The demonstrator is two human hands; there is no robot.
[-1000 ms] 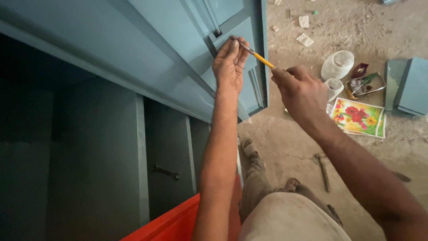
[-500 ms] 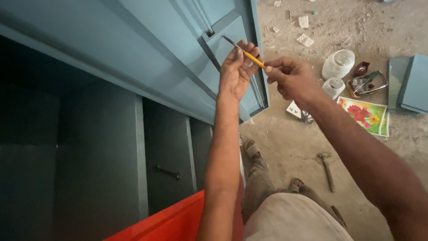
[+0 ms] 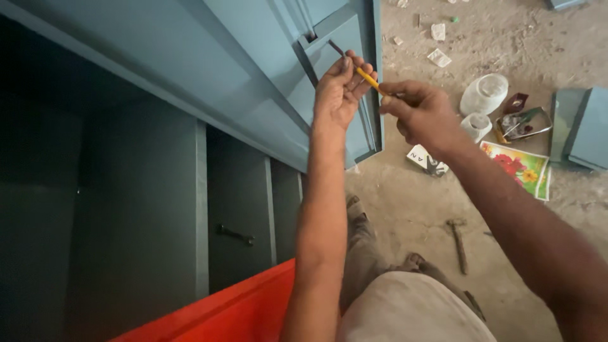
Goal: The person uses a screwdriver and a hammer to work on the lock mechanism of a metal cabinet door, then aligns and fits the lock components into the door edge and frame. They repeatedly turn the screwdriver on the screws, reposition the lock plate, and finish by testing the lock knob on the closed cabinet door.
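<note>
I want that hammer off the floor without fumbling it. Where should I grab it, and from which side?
Grip the hammer by the middle of its handle, coming straight down from above. It lies flat on the bare floor near the person's foot, head at the far end, handle running towards the person, with open space either side.

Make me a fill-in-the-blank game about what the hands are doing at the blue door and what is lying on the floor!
1. The right hand holds a tool with a ____ handle.
2. The left hand rests against the ____ door.
3. On the floor, between the person's leg and right arm, lies a ____.
4. At the bottom, beside the left arm, is a ____ bin.

Missing words: yellow; blue; hammer; red
</note>
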